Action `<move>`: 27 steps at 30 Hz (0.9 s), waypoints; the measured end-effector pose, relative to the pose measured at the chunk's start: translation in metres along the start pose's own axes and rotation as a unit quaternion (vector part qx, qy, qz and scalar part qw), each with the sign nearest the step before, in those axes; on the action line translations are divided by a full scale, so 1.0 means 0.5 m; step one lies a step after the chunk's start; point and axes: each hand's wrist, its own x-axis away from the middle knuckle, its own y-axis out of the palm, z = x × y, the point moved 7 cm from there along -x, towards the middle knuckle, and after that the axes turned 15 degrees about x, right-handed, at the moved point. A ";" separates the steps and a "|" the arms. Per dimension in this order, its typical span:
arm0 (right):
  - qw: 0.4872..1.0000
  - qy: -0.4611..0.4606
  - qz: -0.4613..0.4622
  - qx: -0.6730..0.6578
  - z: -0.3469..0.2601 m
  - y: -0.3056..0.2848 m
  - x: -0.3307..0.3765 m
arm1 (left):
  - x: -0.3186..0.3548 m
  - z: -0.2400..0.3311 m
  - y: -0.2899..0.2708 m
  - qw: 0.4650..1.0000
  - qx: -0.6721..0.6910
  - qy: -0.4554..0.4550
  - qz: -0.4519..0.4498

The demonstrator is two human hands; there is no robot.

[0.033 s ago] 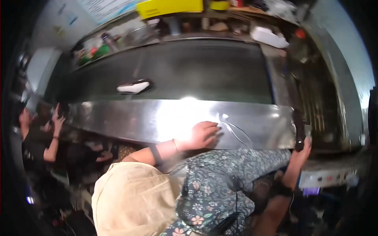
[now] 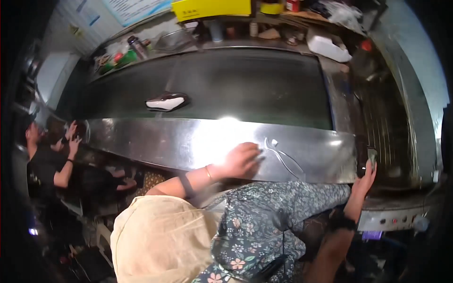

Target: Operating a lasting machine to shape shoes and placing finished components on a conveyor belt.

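My left hand [image 2: 241,160] lies on the shiny steel front ledge [image 2: 155,141] of a wide dark griddle [image 2: 245,85]. Its fingers are curled and press down at the start of some curved wet streaks [image 2: 285,158]. Something small may be under the fingertips, but it is too blurred to tell. My right hand [image 2: 364,179] reaches up at the ledge's right end, its fingers closed on a small grey tool [image 2: 372,154]. My floral sleeve [image 2: 264,221] and a beige cloth [image 2: 160,236] fill the lower middle of the view.
A white and dark object [image 2: 165,101] rests on the griddle's left part. Bottles [image 2: 130,47], a yellow box [image 2: 212,7] and a white container [image 2: 328,47] line the back shelf. Another person in black [image 2: 47,162] sits at the left. Control knobs [image 2: 394,219] sit at the lower right.
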 end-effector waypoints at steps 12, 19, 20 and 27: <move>0.982 0.030 -0.015 0.187 0.135 -0.154 0.340 | 0.029 -0.584 -0.525 0.877 -0.361 -0.298 -0.104; 0.970 0.076 0.192 0.126 0.241 -0.330 0.688 | -0.117 -0.531 -0.444 0.787 -0.471 -0.257 -0.304; 0.964 0.097 0.194 0.154 0.250 -0.325 0.700 | -0.148 -0.470 -0.441 0.874 -0.339 -0.247 -0.246; 0.950 -0.083 0.154 0.259 0.068 -0.235 0.570 | -0.284 0.117 -0.291 0.977 -0.032 0.176 0.114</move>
